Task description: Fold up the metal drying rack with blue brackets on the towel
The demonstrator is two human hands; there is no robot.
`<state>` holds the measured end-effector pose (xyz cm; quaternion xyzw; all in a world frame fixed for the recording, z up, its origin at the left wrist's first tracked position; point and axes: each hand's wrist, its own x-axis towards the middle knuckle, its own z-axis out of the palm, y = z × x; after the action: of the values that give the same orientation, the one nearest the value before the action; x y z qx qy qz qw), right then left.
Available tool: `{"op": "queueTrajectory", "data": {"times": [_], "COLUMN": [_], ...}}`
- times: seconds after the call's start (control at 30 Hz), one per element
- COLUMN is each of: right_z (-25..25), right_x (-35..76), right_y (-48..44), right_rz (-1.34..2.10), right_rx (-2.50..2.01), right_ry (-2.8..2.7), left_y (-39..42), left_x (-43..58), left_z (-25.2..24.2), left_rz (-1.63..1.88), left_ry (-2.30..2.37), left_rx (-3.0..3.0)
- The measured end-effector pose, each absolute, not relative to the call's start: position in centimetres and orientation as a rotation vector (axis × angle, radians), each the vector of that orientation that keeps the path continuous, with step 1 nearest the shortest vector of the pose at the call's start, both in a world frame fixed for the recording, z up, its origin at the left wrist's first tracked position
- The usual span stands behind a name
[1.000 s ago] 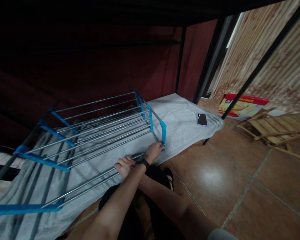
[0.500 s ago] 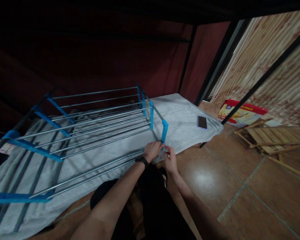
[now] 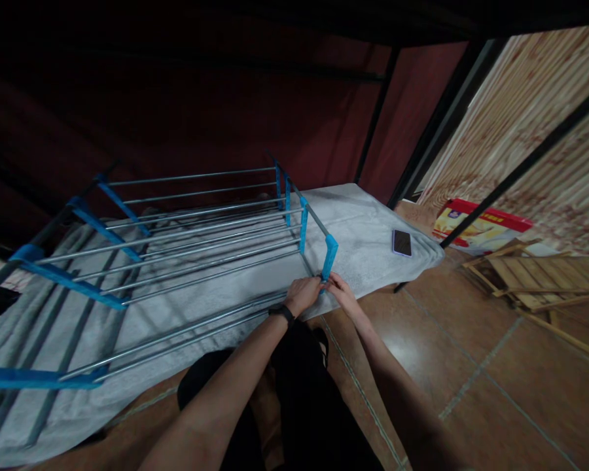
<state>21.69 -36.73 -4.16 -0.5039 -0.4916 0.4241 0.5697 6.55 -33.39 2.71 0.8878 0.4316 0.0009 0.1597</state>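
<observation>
A rack of grey metal rods (image 3: pixel 211 261) with blue plastic brackets lies across a bed covered by a pale grey blanket (image 3: pixel 363 216). At the rack's near right corner, my left hand (image 3: pixel 304 293) is closed around the lower end of a blue bracket (image 3: pixel 329 256), where the rods meet it. My right hand (image 3: pixel 341 291) touches the same bracket from the right, its fingers bent and pressed against the lower end. What lies between the fingertips is too small to make out. A dark band circles my left wrist.
A phone (image 3: pixel 402 243) lies on the blanket's right side. Black bed-frame posts (image 3: pixel 375 118) rise at the back and right. On the tiled floor to the right are a red and yellow box (image 3: pixel 481 226) and a folded wooden piece (image 3: pixel 544 281).
My right hand has moved up and left, closing in on the bracket's lower end. My left hand stays at the same corner. The view has shifted slightly.
</observation>
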Motion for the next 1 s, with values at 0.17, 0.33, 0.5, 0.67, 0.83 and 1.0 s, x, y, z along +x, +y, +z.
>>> {"op": "queueTrajectory", "data": {"times": [0.17,0.33,0.5,0.67,0.83,1.0], "right_z": [-3.5,-3.7,-4.0,-4.7,-5.4,-5.7], "right_x": [22.3,23.8,24.5,23.8,23.2,22.7], "right_y": [-36.0,-35.4,-35.1,-35.3,-35.4,-35.5], "right_rz": [0.920,0.743,0.821,0.858,0.868,0.855], "right_rx": [-1.295,-1.354,-1.328,-1.357,-1.372,-1.361], "right_ry": [-1.306,-1.478,-1.498,-1.382,-1.277,-1.223], "left_y": [-33.4,-33.0,-32.8,-32.9,-32.8,-32.5], "left_x": [6.7,6.5,6.2,6.4,6.4,6.1], "left_z": [2.7,2.3,2.1,2.1,2.0,1.9], "left_rz": [0.022,0.011,0.044,0.053,0.055,0.055], "left_ry": [1.239,1.250,1.223,1.276,1.294,1.272], "left_rx": [2.508,2.513,2.533,2.479,2.478,2.478]}}
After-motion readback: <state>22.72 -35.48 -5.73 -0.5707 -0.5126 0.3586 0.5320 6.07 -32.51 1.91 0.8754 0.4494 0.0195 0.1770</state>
